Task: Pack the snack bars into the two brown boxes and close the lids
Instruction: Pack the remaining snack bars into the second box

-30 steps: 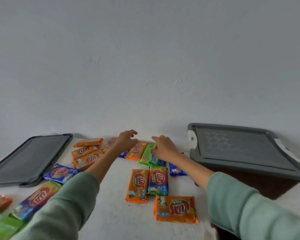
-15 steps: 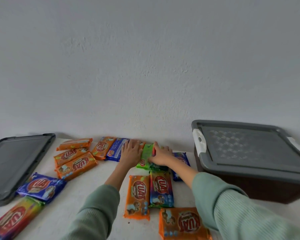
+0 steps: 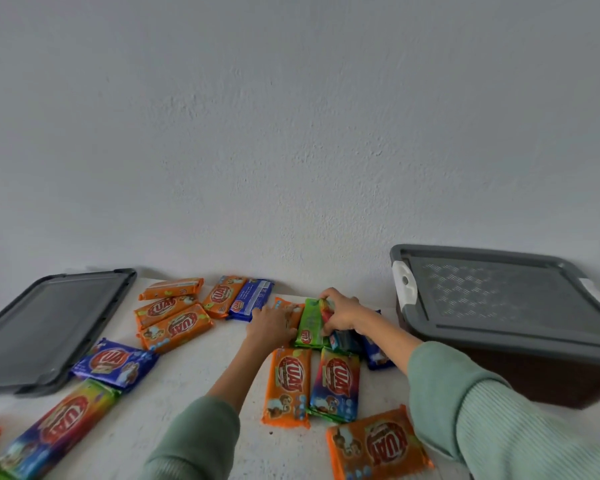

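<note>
Our right hand [image 3: 342,313] curls its fingers round a green bar [image 3: 309,323] plus a few more bunched behind it, at the back of the desk [image 3: 187,393], near the brown box [image 3: 534,379], whose grey lid [image 3: 499,306] is on. Left hand [image 3: 272,323] lies flat, fingers straight, on an orange bar [image 3: 288,303]. Other snack bars [image 3: 288,386] lie scattered flat. Wrappers look light, slick and crinkly, so we judge it best to pinch across the long edges, stacked, not the sealed ends.

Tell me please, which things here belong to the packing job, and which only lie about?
Belong to the job:
snack bars on the table; green bar, gripped by the right hand; left hand, on an orange bar; brown box under its grey lid; second grey lid, left.

Lying about:
nothing loose; only the table and wall.
</note>
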Available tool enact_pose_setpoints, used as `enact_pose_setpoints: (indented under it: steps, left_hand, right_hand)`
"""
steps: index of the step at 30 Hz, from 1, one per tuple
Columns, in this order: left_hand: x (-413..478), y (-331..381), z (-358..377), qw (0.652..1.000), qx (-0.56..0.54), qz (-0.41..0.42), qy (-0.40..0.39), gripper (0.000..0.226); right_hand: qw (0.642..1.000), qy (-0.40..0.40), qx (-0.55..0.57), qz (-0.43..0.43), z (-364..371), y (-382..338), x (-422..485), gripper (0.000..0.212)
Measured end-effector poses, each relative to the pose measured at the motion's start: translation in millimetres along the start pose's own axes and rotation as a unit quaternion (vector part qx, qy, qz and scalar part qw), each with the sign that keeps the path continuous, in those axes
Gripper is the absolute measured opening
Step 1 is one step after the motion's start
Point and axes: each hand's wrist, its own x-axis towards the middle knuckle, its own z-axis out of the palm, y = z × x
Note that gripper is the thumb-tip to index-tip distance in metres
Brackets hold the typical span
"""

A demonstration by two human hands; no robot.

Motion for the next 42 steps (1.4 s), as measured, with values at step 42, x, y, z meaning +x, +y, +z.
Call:
enact_pose_setpoints:
  steps: [42]
  left_hand:
    - [-255.2, 243.2, 14.4, 0.841, 0.222, 0.486, -0.086, 0.071]
  right_hand:
    - [0.95, 0.004, -0.269, -0.157, -69.5, 236.1, -343.3, 0.072]
